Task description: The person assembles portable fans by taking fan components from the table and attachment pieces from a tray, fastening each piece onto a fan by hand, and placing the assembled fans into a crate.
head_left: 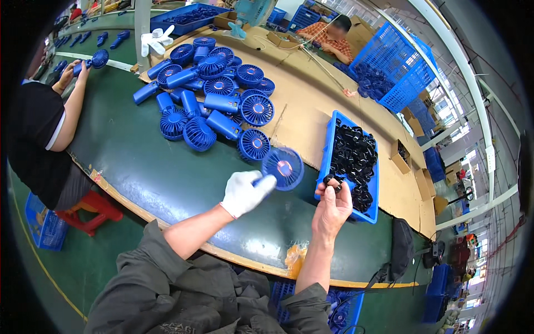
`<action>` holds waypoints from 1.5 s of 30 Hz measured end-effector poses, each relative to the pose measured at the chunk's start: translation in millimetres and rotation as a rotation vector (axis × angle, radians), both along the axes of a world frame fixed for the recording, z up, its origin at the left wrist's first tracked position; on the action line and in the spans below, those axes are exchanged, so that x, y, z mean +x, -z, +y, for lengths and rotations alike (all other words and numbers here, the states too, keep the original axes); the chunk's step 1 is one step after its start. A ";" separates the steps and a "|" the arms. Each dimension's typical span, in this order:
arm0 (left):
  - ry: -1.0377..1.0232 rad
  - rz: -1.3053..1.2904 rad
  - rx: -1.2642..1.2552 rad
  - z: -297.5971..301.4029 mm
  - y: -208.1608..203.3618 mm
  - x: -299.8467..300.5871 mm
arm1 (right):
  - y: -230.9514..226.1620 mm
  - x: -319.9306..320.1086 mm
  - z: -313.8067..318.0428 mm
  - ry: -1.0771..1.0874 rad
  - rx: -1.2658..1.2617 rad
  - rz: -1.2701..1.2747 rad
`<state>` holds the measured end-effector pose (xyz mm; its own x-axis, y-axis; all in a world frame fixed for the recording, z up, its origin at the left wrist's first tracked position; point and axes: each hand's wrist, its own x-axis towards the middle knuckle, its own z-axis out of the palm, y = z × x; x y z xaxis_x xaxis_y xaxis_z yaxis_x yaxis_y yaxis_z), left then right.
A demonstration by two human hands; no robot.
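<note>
My left hand (pixel 245 193), in a white glove, is closed around the handle of a small blue handheld fan (pixel 283 169). The round blade guard of that fan faces up above the green table, slightly blurred. My bare right hand (pixel 331 212) pinches a small black part (pixel 334 183) between thumb and fingers; its exact kind is unclear. That hand is at the near left edge of a blue tray (pixel 329 143) filled with similar black parts (pixel 354 156). Left of the tray, beyond my gloved hand, lies a heap of blue handheld fans (pixel 214 85).
Brown cardboard (pixel 303 122) covers the table's far side. A co-worker at left holds another fan (pixel 100 58); a second person (pixel 335 34) sits across. A blue crate (pixel 400 67) stands far right. A dark bag (pixel 401 247) hangs at the right edge.
</note>
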<state>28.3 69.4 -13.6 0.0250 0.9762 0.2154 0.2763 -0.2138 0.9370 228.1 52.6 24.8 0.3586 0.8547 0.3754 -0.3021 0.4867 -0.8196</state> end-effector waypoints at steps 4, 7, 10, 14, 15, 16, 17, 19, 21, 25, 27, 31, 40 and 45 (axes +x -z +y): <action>0.158 -0.685 -0.327 14.3 0.3 -6.4 | 6.9 -9.2 -5.4 -0.010 -0.017 -0.062; 0.151 -0.791 -0.399 10.8 -3.5 -9.8 | 16.4 -23.4 -13.4 -0.046 -0.089 -0.044; 0.178 -0.600 -0.261 1.7 -7.1 -7.2 | 13.6 -35.4 -22.3 -0.148 -0.179 -0.047; 0.236 -0.525 -0.321 -10.3 -20.5 -2.2 | 14.6 -37.1 -30.6 -0.423 -0.235 0.065; 0.236 -0.474 -0.235 -10.5 -16.0 0.6 | 14.5 -38.3 -31.3 -0.454 -0.245 0.076; 0.238 -0.471 -0.238 -11.4 -14.2 0.7 | 14.4 -40.5 -31.9 -0.485 -0.257 0.087; 0.273 -0.375 -0.160 -12.6 -12.9 0.0 | 12.5 -43.7 -32.4 -0.497 -0.288 0.083; 0.276 -0.175 0.026 -14.2 -15.4 3.4 | 21.9 -42.3 -30.6 -0.486 -0.304 0.097; 0.226 0.091 0.191 -15.3 -22.1 6.3 | 23.0 -42.0 -30.0 -0.481 -0.346 0.128; 0.156 0.164 0.267 -15.0 -29.2 8.7 | 35.6 -44.5 -29.1 -0.407 -0.374 0.097; 0.149 0.212 0.203 -12.3 -22.5 7.6 | 39.4 -42.2 -27.9 -0.416 -0.405 0.105; 0.072 0.074 0.027 -8.6 -16.7 3.8 | 37.0 -43.8 -24.5 -0.340 -0.424 0.011; 0.456 -0.467 -0.315 1.3 -5.0 -3.7 | 35.8 -47.6 -18.7 -0.295 -0.367 -0.136; 0.639 -0.843 -0.819 -11.3 -3.5 10.8 | 33.2 -45.1 -22.1 -0.466 -0.694 0.045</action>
